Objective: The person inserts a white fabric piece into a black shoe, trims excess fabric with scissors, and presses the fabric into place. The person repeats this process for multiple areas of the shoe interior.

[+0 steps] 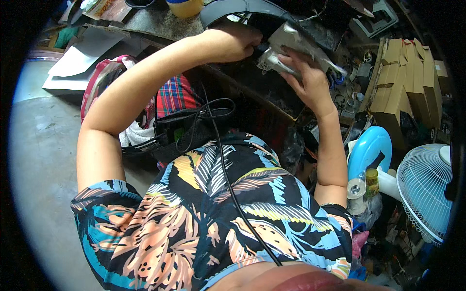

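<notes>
My left hand [238, 42] is closed in a fist around a small dark tool or handle, held against the end of a crumpled clear plastic package [291, 48]. My right hand [310, 80] grips that package from below, fingers wrapped over its lower edge. Both arms are raised over a cluttered workbench [252, 92]. A dark curved part [242, 9] lies just above the hands. What is inside the package cannot be made out.
A black box with cables [184, 128] sits on my chest. Folded cardboard boxes [403, 82] stand at the right, with a blue plastic disc [369, 150], tape roll [357, 189] and a white fan [427, 189]. A plaid bag [170, 94] and grey floor [43, 160] lie left.
</notes>
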Motion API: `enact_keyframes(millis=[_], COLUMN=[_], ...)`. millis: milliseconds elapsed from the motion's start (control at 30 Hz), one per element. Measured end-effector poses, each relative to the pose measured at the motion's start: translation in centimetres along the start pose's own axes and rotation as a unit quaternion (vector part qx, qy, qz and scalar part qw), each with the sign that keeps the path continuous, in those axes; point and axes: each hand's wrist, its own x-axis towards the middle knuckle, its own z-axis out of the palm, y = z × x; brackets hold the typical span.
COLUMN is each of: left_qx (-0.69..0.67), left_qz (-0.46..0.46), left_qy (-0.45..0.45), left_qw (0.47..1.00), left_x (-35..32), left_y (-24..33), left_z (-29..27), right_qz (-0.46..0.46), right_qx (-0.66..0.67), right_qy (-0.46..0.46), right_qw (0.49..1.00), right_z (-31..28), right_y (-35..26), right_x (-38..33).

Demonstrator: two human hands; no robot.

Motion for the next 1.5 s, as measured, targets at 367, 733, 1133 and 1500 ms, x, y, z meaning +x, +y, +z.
enact_keyframes(millis=[367, 733, 1133, 1500], left_qx=[0.027, -0.03, -0.105, -0.052], left_qz=[-0.009, -0.023, -0.211, -0.188], left_qy=[-0.012, -0.027, -0.037, -0.051], left_qw=[1.0, 0.999, 0.971, 0.979], left_x=[4.6, 5.9, 8.2, 10.8], left_y=[-2.5, -3.1, 0.1, -2.1], left_z=[2.1, 2.4, 0.7, 2.9], right_qz=[0.031, 0.004, 0.231, 0.297], right_qx=[0.075, 0.072, -0.061, 0.167], right_qy=[0.047, 0.116, 0.269, 0.28], right_qw=[0.996, 0.991, 0.933, 0.897], right_z=[0.6, -1.8, -2.0, -1.0], right_y=[-0.4, -0.9, 0.1, -0.7], right_x=[0.6, -1.5, -3.8, -0.3])
